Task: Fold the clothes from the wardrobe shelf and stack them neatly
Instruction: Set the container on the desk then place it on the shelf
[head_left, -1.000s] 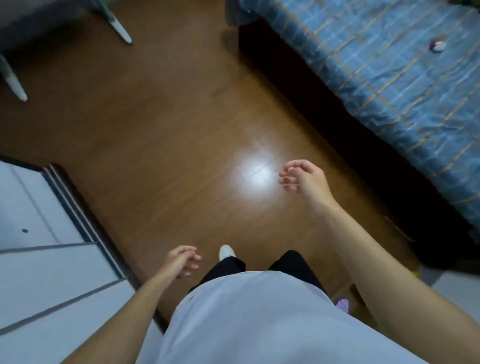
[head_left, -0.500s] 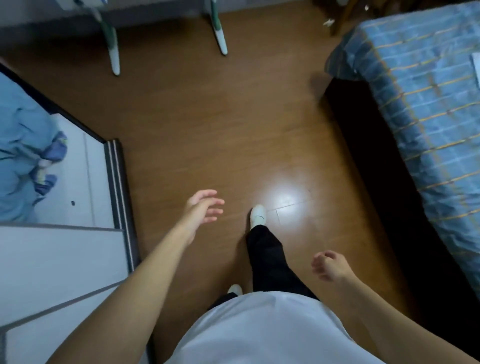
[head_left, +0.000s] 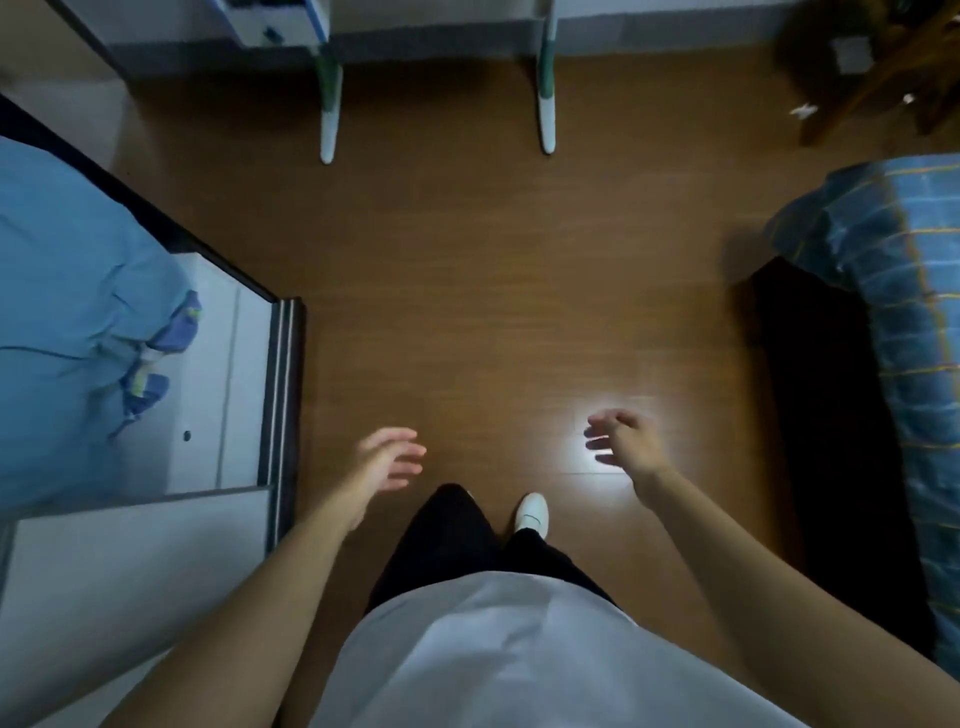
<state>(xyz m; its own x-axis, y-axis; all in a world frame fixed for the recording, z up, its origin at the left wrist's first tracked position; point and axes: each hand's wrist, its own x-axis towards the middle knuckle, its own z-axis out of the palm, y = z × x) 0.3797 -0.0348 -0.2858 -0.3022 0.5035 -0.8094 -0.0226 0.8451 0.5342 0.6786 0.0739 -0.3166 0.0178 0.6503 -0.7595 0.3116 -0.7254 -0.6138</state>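
While the person stands on the brown wooden floor, the head view shows a broad strip of bare boards running ahead between two hard edges. To the left runs the dark frame of the wardrobe, with a white shelf behind it. To the right stands the black bed base under a blue checked cover. Ahead, two pale desk legs stand on the floor near the wall.

The left hand hangs over the floor just beside the wardrobe frame, fingers loosely spread and holding nothing. The right hand hovers over a bright glare on the boards, fingers also loose and empty, well apart from the bed.

The clothes lie on the wardrobe shelf at the left: a rumpled light-blue heap, unfolded, with a darker blue piece edged in yellow-green at its right side. Neither hand touches them.
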